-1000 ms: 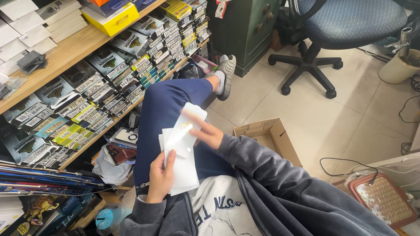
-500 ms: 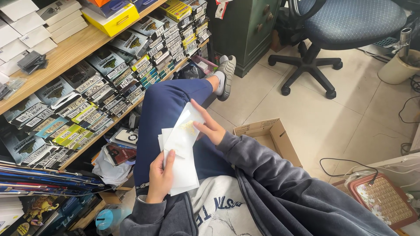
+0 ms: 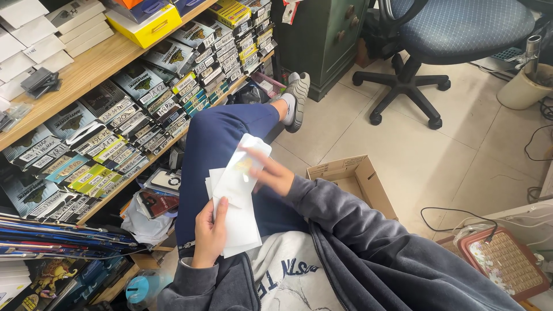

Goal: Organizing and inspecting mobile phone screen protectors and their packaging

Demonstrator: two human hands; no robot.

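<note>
Shelves packed with boxes crowd the left edge, close against the blue-trousered leg, so there is little room that side, while bare tiled floor opens to the right around an open carton and an office chair. Over the lap the left hand grips a stack of white packets, thumb on top, and the right hand pinches one packet lifted off it; the right fingertips are blurred, and the chair is cut off at the top
</note>
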